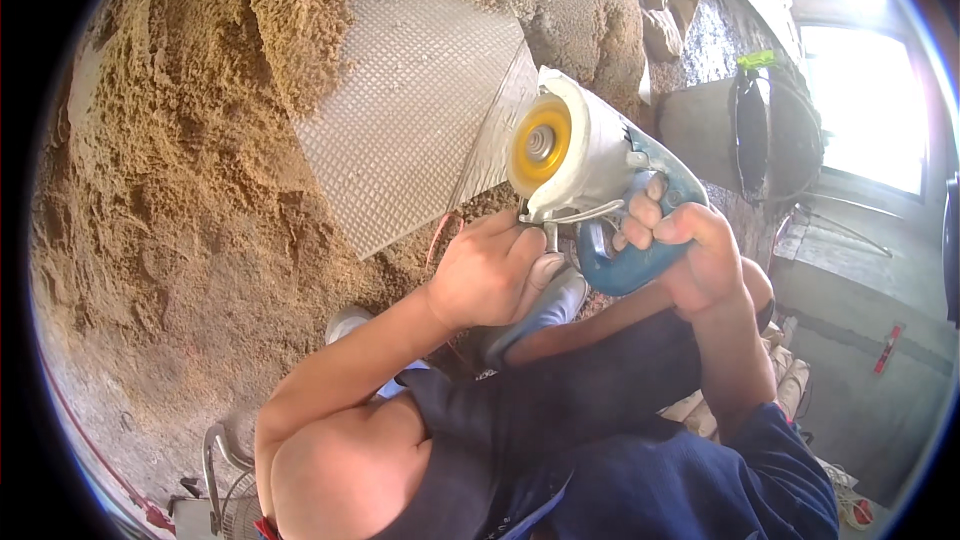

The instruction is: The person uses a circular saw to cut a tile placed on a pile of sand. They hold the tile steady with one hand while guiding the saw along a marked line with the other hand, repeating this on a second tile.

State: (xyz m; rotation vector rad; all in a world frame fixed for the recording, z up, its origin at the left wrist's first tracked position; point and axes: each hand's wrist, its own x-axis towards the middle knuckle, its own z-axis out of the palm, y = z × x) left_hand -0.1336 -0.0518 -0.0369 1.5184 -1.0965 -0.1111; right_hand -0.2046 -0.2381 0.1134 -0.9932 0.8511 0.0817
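A handheld tile saw (pixel 600 135) with a white guard, a yellow round hub and a teal body is held up in front of me. My right hand (pixel 690 240) wraps round its teal loop handle. My left hand (pixel 495 275) is closed just below the guard, beside a small metal rod on the saw. What its fingers grip is hidden. Behind the saw lies a grey tile (pixel 420 90) with a gridded surface face up, sand spilled over its upper left corner. The saw's blade edge is not visible.
Heaped damp sand (pixel 190 120) spreads over the left and far side. A grey bucket (pixel 705 130) stands at the right near a bright window (pixel 865 105). A thin reddish cord (pixel 440 235) lies beside the tile. A red-handled tool (pixel 887 348) is at the far right.
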